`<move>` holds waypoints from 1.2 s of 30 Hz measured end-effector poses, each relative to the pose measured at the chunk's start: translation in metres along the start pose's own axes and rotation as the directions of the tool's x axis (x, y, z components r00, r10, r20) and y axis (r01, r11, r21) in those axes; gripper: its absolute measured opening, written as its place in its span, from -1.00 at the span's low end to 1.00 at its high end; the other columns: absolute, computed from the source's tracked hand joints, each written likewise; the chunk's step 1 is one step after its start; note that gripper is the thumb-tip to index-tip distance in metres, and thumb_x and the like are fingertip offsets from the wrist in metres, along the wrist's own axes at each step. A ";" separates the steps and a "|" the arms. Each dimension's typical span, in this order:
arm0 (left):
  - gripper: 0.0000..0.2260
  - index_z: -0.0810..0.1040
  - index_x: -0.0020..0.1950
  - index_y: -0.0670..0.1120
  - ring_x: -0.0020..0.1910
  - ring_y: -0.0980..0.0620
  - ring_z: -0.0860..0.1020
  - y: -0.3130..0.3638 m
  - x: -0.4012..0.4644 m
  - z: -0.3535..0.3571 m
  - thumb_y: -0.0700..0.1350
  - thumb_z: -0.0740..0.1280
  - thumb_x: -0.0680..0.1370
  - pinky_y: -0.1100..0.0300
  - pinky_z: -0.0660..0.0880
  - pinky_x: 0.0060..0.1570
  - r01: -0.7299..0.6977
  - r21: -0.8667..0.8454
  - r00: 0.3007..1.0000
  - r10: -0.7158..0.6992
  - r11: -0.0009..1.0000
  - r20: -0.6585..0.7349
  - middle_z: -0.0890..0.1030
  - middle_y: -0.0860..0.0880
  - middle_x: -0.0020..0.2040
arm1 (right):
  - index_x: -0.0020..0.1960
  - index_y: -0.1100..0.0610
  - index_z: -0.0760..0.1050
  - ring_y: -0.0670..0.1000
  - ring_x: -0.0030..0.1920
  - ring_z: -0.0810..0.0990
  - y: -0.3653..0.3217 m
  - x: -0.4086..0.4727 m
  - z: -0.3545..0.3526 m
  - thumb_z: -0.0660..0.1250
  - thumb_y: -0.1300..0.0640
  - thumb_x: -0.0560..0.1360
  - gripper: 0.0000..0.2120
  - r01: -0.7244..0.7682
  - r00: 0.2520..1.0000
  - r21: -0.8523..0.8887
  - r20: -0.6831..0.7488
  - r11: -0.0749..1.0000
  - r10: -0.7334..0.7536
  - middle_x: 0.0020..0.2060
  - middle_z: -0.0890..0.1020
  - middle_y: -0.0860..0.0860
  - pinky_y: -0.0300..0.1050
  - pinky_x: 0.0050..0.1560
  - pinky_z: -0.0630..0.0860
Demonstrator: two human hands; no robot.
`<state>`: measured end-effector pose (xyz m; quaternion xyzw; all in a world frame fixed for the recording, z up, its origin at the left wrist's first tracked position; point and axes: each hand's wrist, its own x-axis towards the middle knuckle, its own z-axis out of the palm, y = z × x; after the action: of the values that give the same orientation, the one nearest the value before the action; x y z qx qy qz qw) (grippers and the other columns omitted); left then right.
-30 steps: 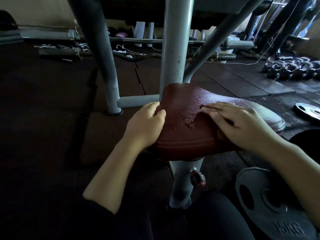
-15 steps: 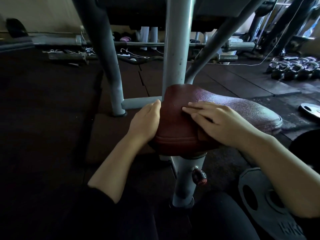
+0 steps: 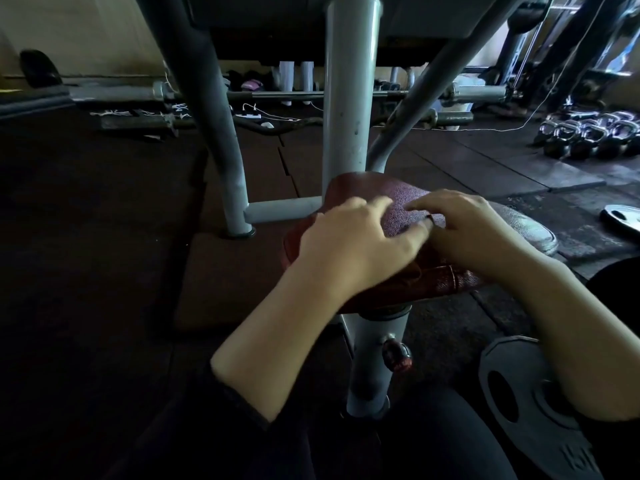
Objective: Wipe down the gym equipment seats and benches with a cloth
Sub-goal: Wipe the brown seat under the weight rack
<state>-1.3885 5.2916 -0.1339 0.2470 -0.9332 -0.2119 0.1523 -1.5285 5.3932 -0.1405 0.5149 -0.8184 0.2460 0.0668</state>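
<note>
Dim gym floor; both hands on red seat: left hand flat, right hand grip unclear.

Gym, kettlebells, barbell, weight plate, rubber flooring

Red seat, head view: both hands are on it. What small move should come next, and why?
Probably a sweep of the right hand outward along the red seat toward its far right end, which neither hand covers. Both hands sit bunched on the near left part, the left hand on the left edge. No cloth can be made out under either hand, so how the wipe goes is uncertain.
</note>
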 end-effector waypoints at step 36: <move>-0.45 0.39 0.44 0.09 0.48 0.09 0.17 -0.024 -0.009 0.019 0.16 0.02 0.48 0.22 0.00 0.43 -0.117 0.097 0.987 0.127 0.988 -0.100 0.30 0.11 0.49 | 0.14 -0.04 0.55 -0.02 0.14 0.54 0.001 -0.004 0.013 0.15 -0.08 0.42 -0.63 -0.064 0.998 -0.073 0.004 0.995 0.065 0.10 0.58 -0.13 0.04 0.16 0.48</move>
<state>-1.3788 5.2837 -0.1634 0.2068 -0.9458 -0.1464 0.2029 -1.5252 5.3909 -0.1534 0.4862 -0.8433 0.2163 0.0750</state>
